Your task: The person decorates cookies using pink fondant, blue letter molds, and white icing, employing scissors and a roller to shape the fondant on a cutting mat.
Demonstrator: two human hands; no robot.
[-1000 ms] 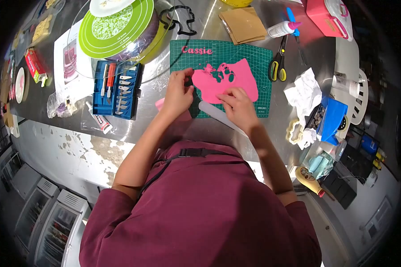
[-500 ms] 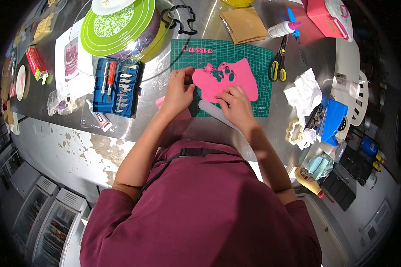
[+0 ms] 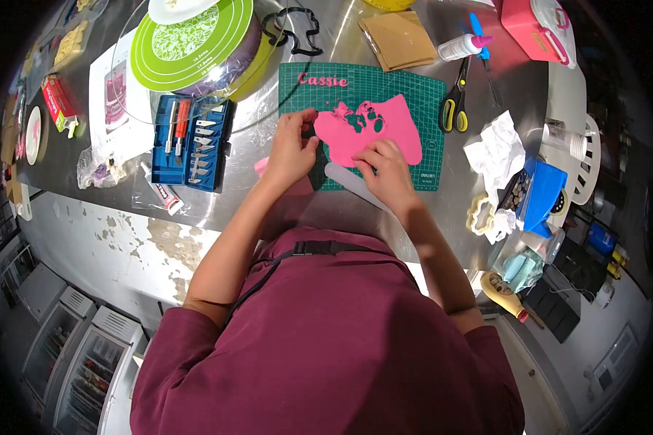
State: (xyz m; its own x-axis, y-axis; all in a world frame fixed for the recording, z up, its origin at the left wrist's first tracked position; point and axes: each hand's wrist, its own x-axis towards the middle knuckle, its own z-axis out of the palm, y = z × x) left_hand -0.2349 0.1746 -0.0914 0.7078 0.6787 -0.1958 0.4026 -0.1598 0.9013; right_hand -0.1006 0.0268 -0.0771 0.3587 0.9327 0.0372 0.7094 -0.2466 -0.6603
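A thin pink fondant sheet [image 3: 403, 134] with ragged cut-out holes lies on the green cutting mat [image 3: 432, 109]. My left hand [image 3: 296, 143] is at the sheet's left edge, fingers curled and thumb below, gripping that edge. With its fingers pinched together, my right hand [image 3: 386, 168] holds the sheet's lower edge. Pink lettering reading "Cassie" [image 3: 323, 80] rests on the mat above the sheet. Under my right hand, a pale rolling pin [image 3: 345, 177] is partly hidden. Another pink piece [image 3: 297, 186] lies beside my left wrist.
A blue case of craft knives and blades [image 3: 190, 141] lies left, near a green round board [image 3: 141, 61]. Scissors [image 3: 453, 105], a white bottle [image 3: 457, 49] and crumpled tissue [image 3: 497, 152] are on the right. A black cutter [image 3: 297, 32] and brown paper [image 3: 397, 40] sit beyond the mat.
Both hands keep nearly the same place and grip. The whole view shifts very slightly; the fondant sheet stays put on the mat.
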